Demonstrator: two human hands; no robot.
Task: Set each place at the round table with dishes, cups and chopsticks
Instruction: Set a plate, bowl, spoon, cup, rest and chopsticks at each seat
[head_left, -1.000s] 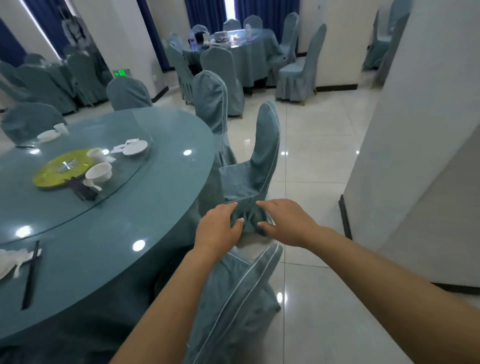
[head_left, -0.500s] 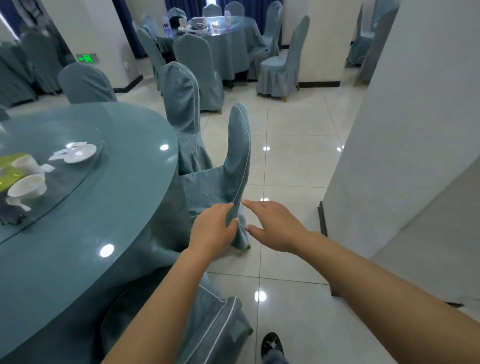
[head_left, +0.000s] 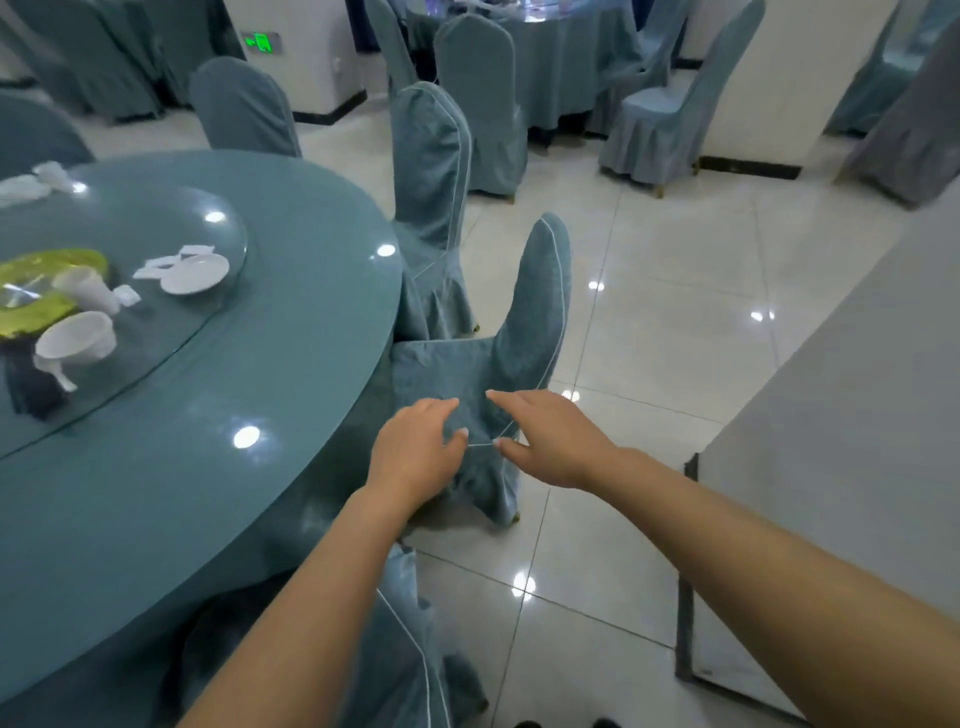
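Both hands, left (head_left: 415, 457) & right (head_left: 550, 441), fingers relaxed, are being rested on chair cover (head_left: 457, 374) beside round table (head_left: 270, 364). Dishes (head_left: 195, 273), cups (head_left: 78, 338) are sitting on table's centre; judged step: chair prep. Next: tableware is to be distributed.

Bright, even overhead light throws round white glints on the glossy floor tiles (head_left: 649, 332) and the counter (head_left: 270, 364), shadows are soft, the far chairs and the green exit sign (head_left: 258, 41) look slightly smeared, and the wide lens bows lines toward the edges
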